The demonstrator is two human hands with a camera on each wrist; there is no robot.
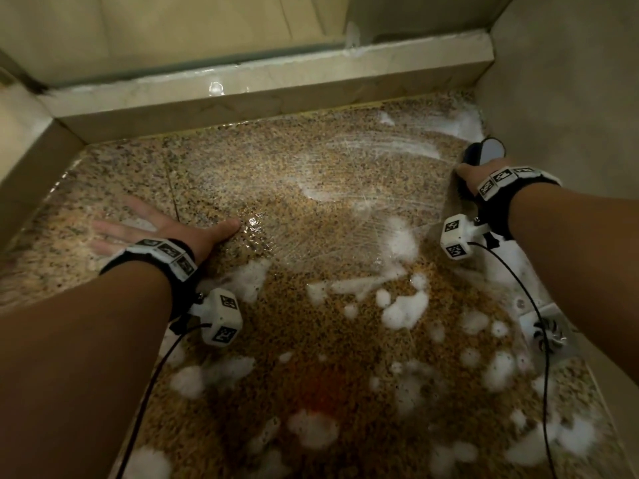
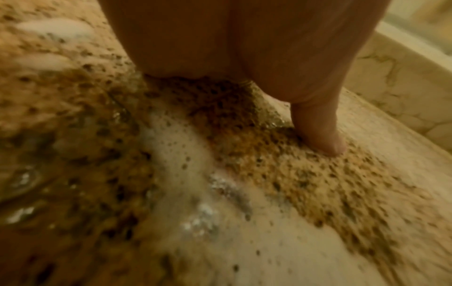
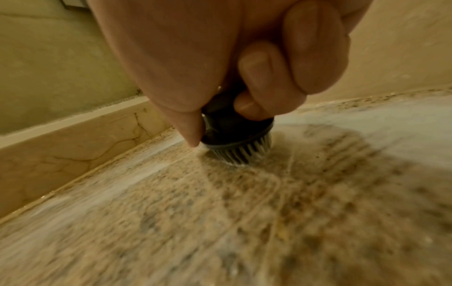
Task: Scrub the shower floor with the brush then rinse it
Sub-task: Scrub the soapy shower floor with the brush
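Head view is showing the right hand point(image 1: 475, 176) gripping the brush point(image 3: 238, 143), bristles pressing on the shower floor point(image 1: 276, 160) near the right wall, while the left hand point(image 1: 148, 226) is lying flat, fingers spread, with foam point(image 1: 404, 309) everywhere suggesting scrubbing is underway and rinsing is awaiting.

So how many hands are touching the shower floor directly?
1: the left hand presses flat on the speckled stone floor; the right hand grips the round black brush.

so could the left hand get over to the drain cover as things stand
Probably yes. The left hand lies flat and free on the shower floor; only wet stone and foam lie between it and the drain cover, though the right forearm and its cable pass above the drain.
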